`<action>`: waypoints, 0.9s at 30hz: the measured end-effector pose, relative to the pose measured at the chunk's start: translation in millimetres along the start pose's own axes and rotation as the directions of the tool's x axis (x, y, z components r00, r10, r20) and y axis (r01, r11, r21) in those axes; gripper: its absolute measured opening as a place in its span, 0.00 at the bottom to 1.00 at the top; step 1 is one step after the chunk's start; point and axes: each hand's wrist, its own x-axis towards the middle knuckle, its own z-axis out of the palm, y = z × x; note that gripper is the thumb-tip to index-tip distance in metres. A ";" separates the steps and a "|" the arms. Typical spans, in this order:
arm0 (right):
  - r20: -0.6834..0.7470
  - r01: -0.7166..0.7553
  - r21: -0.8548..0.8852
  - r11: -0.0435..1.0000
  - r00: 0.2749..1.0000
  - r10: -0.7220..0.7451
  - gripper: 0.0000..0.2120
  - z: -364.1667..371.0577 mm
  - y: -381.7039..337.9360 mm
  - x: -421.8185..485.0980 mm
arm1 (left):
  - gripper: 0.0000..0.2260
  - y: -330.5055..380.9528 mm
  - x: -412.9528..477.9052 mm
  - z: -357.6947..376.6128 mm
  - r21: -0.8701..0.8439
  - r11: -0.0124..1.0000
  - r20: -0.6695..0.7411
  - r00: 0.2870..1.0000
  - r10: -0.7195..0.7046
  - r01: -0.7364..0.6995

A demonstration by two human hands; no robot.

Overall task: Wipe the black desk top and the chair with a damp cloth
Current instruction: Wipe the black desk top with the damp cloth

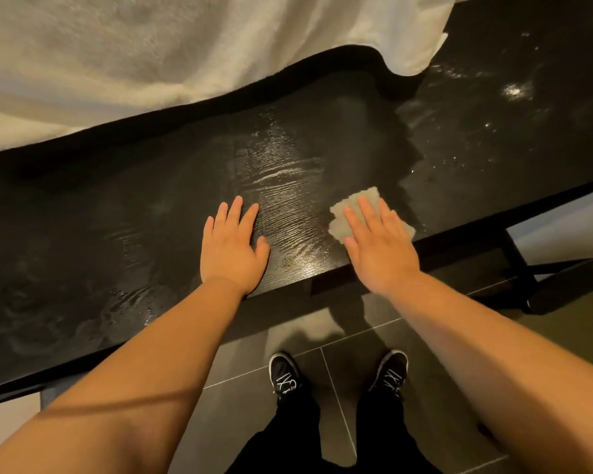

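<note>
The black desk top (117,206) runs across the view, with wet streaks shining on its wood grain. A small pale grey cloth (343,217) lies near the desk's front edge. My right hand (377,241) presses flat on the cloth with straight fingers and covers most of it. My left hand (231,244) rests flat on the bare desk, a little to the left of the cloth. A dark chair part (569,285) shows at the right, below desk height.
A white curtain (151,56) hangs behind the desk and drapes onto its back edge. White specks and smears mark the desk's far right. My two black shoes stand on the grey tiled floor (240,357) below the desk edge.
</note>
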 end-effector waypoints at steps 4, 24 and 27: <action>-0.013 -0.214 0.018 0.977 0.977 0.214 0.28 -20.1 81.8 6.8 | 0.28 10.1 -0.7 3.6 -0.024 0.997 -0.001 0.997 -0.071 0.071; -0.186 -0.135 0.083 0.987 0.971 0.148 0.24 -38.9 205.5 11.2 | 0.30 200.0 45.1 19.2 -0.051 0.977 0.071 0.977 -0.203 0.207; -0.245 0.098 0.051 0.994 0.966 -0.083 0.21 -36.9 173.2 23.2 | 0.31 199.9 47.7 20.6 -0.046 0.976 0.059 0.976 -0.209 0.211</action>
